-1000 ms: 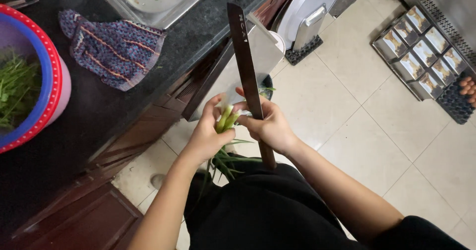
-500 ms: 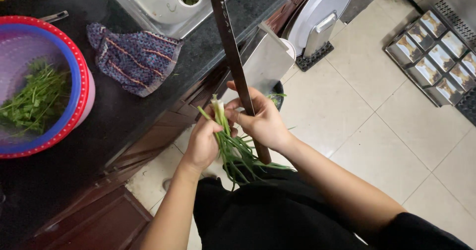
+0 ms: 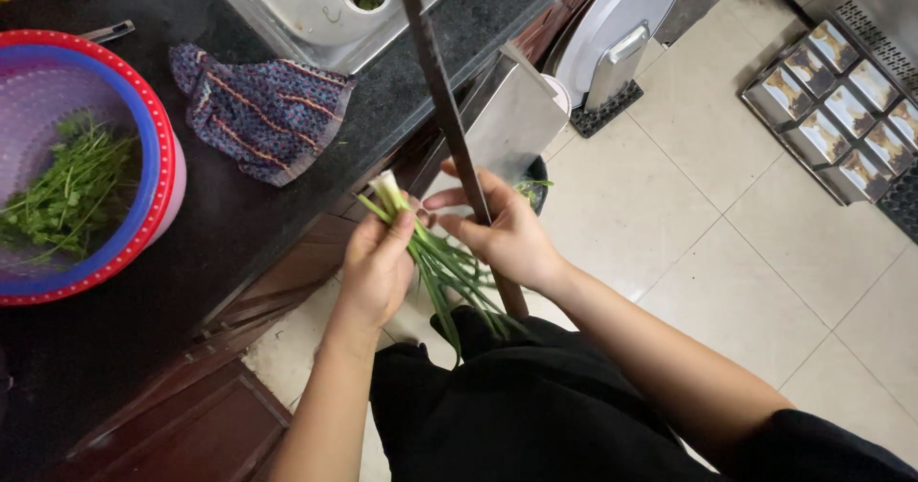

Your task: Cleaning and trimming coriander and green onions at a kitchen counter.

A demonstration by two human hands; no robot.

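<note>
My left hand [image 3: 376, 264] grips a bunch of green onions [image 3: 442, 270] near their white root ends, which point up toward the counter edge. The green leaves trail down over my dark apron. My right hand [image 3: 507, 233] holds a long dark cleaver [image 3: 448, 119], blade pointing away toward the sink, with its fingers spread beside the onion stalks. Both hands are held in front of me, just off the black counter [image 3: 239, 243].
A red and blue colander [image 3: 143, 195] with leafy green herbs sits on the counter at left. A patterned cloth [image 3: 263, 114] lies by the steel sink [image 3: 316, 9]. A bin [image 3: 535, 171] stands below; a tray of cartons [image 3: 841, 109] lies on the tiled floor.
The onion bunch has swung from upright to slanting, with its white ends now up at left. My left hand shifted its grip; the knife stayed in my right hand.
</note>
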